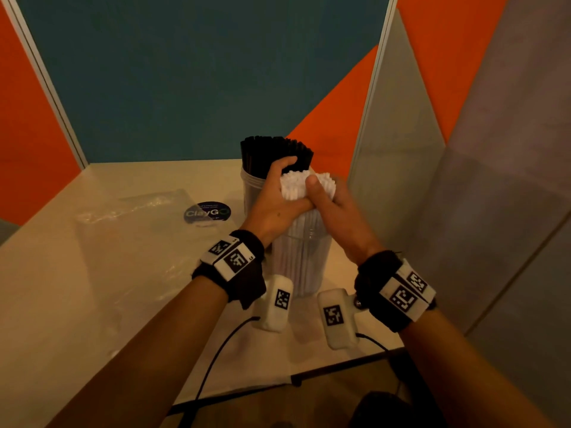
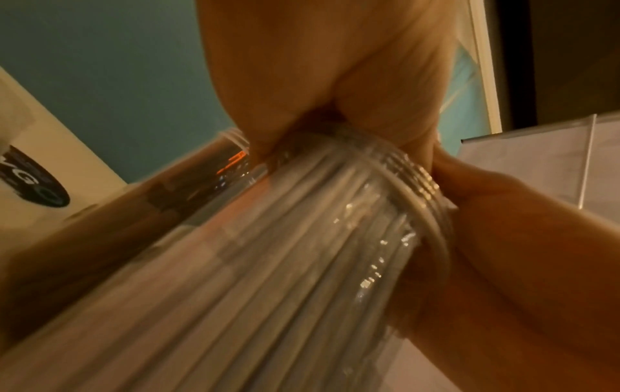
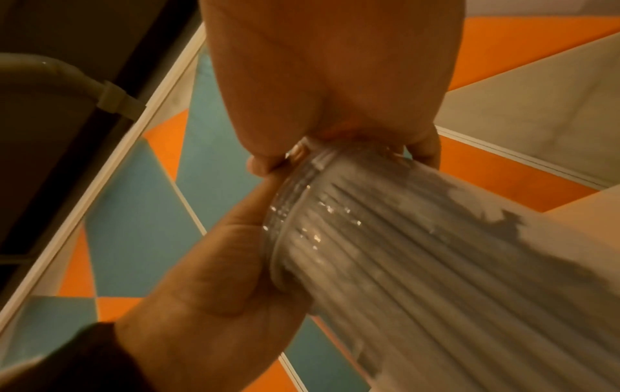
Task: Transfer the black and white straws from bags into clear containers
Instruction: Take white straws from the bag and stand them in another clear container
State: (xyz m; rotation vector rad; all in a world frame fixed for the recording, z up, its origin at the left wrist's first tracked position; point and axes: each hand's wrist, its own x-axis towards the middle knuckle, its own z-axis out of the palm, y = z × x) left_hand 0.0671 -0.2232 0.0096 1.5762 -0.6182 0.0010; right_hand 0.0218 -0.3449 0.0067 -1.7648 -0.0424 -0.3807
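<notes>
Two empty clear bags (image 1: 129, 242) lie flat on the surface (image 1: 61, 304) at left. Right of them, black straws (image 1: 275, 156) stand in the far container (image 1: 251, 193). Left hand (image 1: 275, 202) and right hand (image 1: 333, 208) each grip the white straws (image 1: 296, 186) rising from the near container (image 1: 301, 261).

Hands (image 1: 304, 200) hide white straws (image 1: 292, 185) (mostly tops).
</notes>
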